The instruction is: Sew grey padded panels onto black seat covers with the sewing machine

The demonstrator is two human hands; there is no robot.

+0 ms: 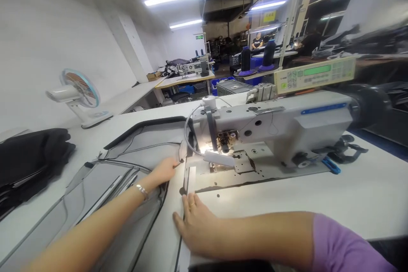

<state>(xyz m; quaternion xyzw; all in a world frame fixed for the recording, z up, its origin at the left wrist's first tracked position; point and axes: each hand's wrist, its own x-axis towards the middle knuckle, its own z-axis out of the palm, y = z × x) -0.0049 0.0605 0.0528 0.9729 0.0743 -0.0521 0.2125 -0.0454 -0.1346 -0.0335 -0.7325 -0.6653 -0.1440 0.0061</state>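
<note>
My left hand point(164, 172) is closed in a pinch at the edge of a large grey fabric piece point(153, 136) with black edging, which spreads over the left part of the table. My right hand point(201, 226) lies flat with its fingers stretched out, on the lower end of a narrow white strip point(191, 178) with a dark edge. Just to the right of both hands stands a sewing machine point(274, 123), its lamp shining on the needle area. The needle tip is hard to make out behind the white lamp cover point(219, 158).
A stack of black fabric point(35, 161) and a small fan point(79, 91) stand on the left. Blue thread snips point(330, 165) lie right of the machine. Behind it are black thread cones point(245, 60) and a control panel point(315, 75). Further back sits a person point(257, 41).
</note>
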